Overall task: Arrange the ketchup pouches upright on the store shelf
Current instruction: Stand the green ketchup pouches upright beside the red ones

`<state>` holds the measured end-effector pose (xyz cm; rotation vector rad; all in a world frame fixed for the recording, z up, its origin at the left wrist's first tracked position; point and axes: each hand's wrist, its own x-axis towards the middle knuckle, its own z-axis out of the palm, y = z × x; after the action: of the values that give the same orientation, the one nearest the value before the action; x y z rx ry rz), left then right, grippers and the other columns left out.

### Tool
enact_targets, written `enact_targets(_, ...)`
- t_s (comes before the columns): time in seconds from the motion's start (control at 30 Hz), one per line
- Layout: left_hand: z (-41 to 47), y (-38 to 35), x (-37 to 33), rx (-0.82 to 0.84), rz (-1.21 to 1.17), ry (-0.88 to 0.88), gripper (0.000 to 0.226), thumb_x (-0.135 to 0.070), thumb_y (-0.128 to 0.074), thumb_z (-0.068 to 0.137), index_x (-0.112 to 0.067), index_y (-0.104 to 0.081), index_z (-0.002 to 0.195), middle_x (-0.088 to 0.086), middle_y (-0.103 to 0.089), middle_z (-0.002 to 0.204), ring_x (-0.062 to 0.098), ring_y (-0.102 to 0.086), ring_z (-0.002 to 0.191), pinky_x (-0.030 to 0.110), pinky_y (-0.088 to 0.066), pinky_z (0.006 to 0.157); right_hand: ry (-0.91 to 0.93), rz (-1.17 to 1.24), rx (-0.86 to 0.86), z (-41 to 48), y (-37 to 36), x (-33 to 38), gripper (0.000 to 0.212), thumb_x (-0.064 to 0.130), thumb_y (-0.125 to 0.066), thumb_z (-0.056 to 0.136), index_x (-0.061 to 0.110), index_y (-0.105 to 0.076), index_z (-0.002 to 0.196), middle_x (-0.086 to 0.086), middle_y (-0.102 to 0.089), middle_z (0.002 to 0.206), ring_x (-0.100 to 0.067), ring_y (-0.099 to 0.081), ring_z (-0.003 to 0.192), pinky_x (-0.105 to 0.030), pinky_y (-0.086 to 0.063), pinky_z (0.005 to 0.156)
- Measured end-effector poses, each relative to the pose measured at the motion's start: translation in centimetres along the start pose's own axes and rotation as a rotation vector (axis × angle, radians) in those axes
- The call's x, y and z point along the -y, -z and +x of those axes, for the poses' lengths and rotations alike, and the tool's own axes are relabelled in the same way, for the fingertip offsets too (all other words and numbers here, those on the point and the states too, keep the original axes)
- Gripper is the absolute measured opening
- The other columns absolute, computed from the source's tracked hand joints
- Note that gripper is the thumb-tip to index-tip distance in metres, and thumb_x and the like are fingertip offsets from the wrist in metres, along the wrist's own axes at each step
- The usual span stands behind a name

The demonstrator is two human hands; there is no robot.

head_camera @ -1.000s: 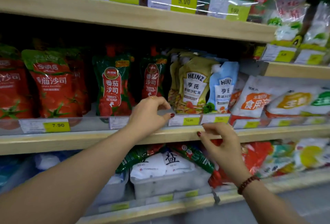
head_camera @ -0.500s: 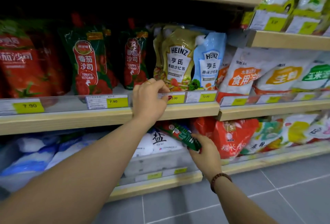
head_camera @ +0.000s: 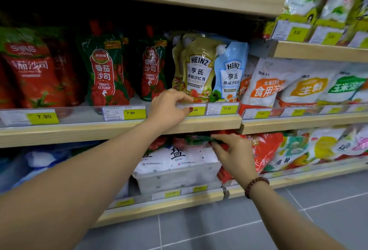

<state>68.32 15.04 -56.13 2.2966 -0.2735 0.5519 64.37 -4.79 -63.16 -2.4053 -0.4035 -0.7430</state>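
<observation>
- Head view: the left hand is curled over the clear plastic price rail on the front edge of the pale wooden shelf, fingertips pinching it.
- Glossy green-and-red ketchup pouches stand upright behind that rail, left of the soft Heinz pouches.
- The right hand grips a crumpled, blurred green-and-red ketchup pouch lying flat just under the shelf's front edge, above white salt bags in a translucent bin.

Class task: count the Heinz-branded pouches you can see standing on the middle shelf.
2. An olive Heinz pouch stands right of the ketchup pouches; a light-blue Heinz pouch stands beside it on its right. More seem to stand behind them, partly hidden.
</observation>
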Motion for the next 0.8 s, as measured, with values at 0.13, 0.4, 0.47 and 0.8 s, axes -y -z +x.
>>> enact_targets(0.13, -1.9, 1.7, -0.5, 0.064, -0.203, -0.057, 0.025, -0.019, -0.069, 0.081, -0.025, -0.068, 0.105, -0.003, -0.06, 0.112, 0.011, -0.054, 0.108, 0.026, -0.041, 0.093, -0.115, 0.193, -0.019, 3.3, 2.6, 2.9, 0.005, 0.017, -0.072, 0.077, 0.016, -0.072, 0.072, 0.002, -0.07, 0.064, -0.01, -0.063, 0.06, -0.021, -0.048, 0.051)
enact_targets(0.4, -5.8, 3.1, 0.6, 0.631, -0.567, 0.118, 0.042, -0.01, -0.078, 0.072, -0.017, -0.064, 0.11, -0.001, -0.07, 0.111, 0.011, -0.065, 0.103, 0.025, -0.054, 0.086, -0.219, 0.787, 0.116, 6.6, 6.2, 8.7, 0.01, 0.01, -0.074, 0.076, 0.016, -0.073, 0.082, 0.0, -0.076, 0.077, -0.017, -0.072, 0.071, -0.022, -0.055, 0.058)
enact_targets(0.47, -6.1, 3.2, 1.0, 0.619, -0.604, 0.165, 0.045, -0.01, -0.081, 0.069, -0.019, -0.064, 0.109, -0.002, -0.071, 0.107, 0.012, -0.067, 0.099, 0.026, -0.055, 0.083, -0.257, 0.895, 0.142, 7.3, 6.2, 9.8, 0.011, 0.01, -0.073, 0.076, 0.014, -0.072, 0.086, -0.003, -0.076, 0.08, -0.021, -0.072, 0.073, -0.024, -0.056, 0.059)
enact_targets(0.8, -4.5, 6.7, 1.6, 0.289, -0.815, 0.229, 0.056, -0.024, -0.086, 0.046, -0.022, -0.069, 0.099, 0.001, -0.075, 0.097, 0.019, -0.071, 0.09, 0.027, -0.056, 0.071, -0.33, 1.051, 0.307, 8.6, 3.5, 11.8, 0.054, 0.038, -0.079, 0.048, 0.015, -0.066, 0.095, 0.001, -0.075, 0.091, -0.015, -0.07, 0.085, -0.027, -0.053, 0.065)
